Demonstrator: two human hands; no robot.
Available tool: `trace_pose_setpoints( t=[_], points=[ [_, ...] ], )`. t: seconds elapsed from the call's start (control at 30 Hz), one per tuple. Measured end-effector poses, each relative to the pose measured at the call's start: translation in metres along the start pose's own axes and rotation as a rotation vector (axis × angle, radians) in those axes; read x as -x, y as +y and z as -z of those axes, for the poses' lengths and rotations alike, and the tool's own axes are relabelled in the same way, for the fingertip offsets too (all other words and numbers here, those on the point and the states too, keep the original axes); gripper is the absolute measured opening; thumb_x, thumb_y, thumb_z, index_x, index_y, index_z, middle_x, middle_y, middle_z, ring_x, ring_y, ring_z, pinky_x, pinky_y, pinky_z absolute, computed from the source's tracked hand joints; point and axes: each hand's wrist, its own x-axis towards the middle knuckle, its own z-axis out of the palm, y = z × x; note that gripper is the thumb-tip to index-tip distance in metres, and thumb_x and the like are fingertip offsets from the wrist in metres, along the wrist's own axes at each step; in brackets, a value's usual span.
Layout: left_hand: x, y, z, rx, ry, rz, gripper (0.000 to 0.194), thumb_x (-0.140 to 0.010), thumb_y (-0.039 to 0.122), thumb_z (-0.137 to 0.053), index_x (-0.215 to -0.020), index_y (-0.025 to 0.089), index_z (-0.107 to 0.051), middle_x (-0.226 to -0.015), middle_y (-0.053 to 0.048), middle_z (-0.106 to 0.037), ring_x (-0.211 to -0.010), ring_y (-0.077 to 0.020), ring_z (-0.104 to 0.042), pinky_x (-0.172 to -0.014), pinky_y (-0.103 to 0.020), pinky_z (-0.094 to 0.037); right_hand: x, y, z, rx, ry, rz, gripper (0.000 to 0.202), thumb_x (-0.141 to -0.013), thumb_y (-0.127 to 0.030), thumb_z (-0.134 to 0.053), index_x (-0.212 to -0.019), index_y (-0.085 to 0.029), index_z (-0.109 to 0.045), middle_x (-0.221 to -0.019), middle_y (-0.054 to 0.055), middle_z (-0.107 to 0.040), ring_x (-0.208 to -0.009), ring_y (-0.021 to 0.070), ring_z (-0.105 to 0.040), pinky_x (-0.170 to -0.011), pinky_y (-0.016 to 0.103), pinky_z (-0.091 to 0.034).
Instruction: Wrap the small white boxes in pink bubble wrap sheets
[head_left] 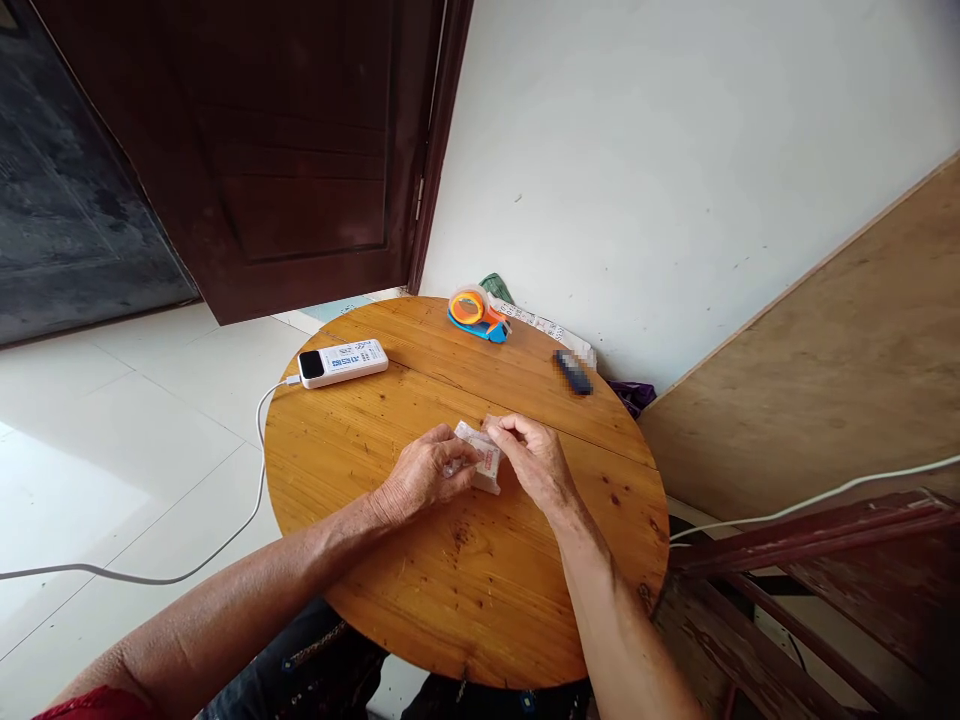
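A small white box [487, 462] with red print sits on the round wooden table [420, 590], in front of me. Shiny see-through plastic film [466, 430] shows around its top and left side. My left hand [431, 468] is closed on the box's left side, thumb and fingers against it. At the box's upper right corner, my right hand [531, 455] pinches a bit of the film between thumb and fingers. The fingers partly cover the box, so its far side is hidden.
An orange and blue tape dispenser [480, 315] stands at the table's back edge. A white device [352, 362] with a dark screen and a cable [259, 440] lies back left. A dark, blurred-out object [573, 372] lies back right. The wall [637, 150] is behind.
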Motion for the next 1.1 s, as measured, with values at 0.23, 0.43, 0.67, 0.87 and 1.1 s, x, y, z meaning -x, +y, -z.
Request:
trace_pose_setpoints(
  t=[0.23, 0.43, 0.67, 0.87, 1.1],
  points=[
    [0.000, 0.001, 0.003, 0.016, -0.029, -0.008, 0.018, -0.080, 0.016, -0.063, -0.091, 0.024, -0.075, -0.085, 0.000, -0.061, -0.075, -0.0119, -0.059, -0.071, -0.022, -0.047, 0.027, -0.021, 0.008, 0.353, -0.073, 0.318, 0.022, -0.094, -0.020, -0.046, -0.089, -0.022, -0.067, -0.099, 0.005, -0.072, -0.090, 0.0197, -0.066, -0.083, 0.033, -0.045],
    [0.002, 0.001, 0.000, -0.004, 0.075, -0.023, 0.025, -0.080, 0.018, -0.064, -0.104, 0.022, -0.066, -0.088, 0.000, -0.059, -0.072, -0.0112, -0.057, -0.067, -0.022, -0.048, 0.044, -0.029, 0.008, 0.601, -0.108, 0.403, 0.023, -0.092, -0.020, -0.052, -0.110, -0.021, -0.067, -0.120, 0.009, -0.069, -0.112, 0.0262, -0.060, -0.092, 0.042, -0.042],
    [0.003, -0.005, -0.004, -0.047, 0.056, -0.108, 0.023, -0.078, 0.015, -0.062, -0.096, 0.025, -0.072, -0.096, -0.002, -0.060, -0.083, -0.0133, -0.060, -0.075, -0.023, -0.050, 0.050, -0.011, 0.016, 0.430, -0.010, 0.348, 0.040, -0.089, -0.027, -0.057, -0.129, -0.024, -0.058, -0.130, 0.010, -0.061, -0.121, 0.0270, -0.056, -0.101, 0.045, -0.045],
    [0.003, -0.006, -0.004, -0.075, 0.057, -0.096, 0.020, -0.077, 0.017, -0.065, -0.093, 0.025, -0.073, -0.093, -0.002, -0.060, -0.080, -0.0129, -0.059, -0.073, -0.023, -0.049, 0.023, 0.000, 0.024, 0.313, -0.214, 0.294, 0.072, -0.076, -0.030, -0.072, -0.142, -0.023, -0.045, -0.142, 0.012, -0.054, -0.131, 0.0287, -0.050, -0.107, 0.048, -0.043],
    [0.003, -0.005, -0.006, -0.087, 0.075, -0.098, 0.018, -0.079, 0.017, -0.065, -0.093, 0.025, -0.074, -0.094, -0.002, -0.060, -0.082, -0.0139, -0.060, -0.073, -0.023, -0.049, 0.024, -0.003, 0.016, 0.376, -0.194, 0.286, 0.036, -0.080, -0.023, -0.068, -0.116, -0.023, -0.063, -0.112, 0.008, -0.070, -0.103, 0.0251, -0.065, -0.090, 0.041, -0.051]
  ],
)
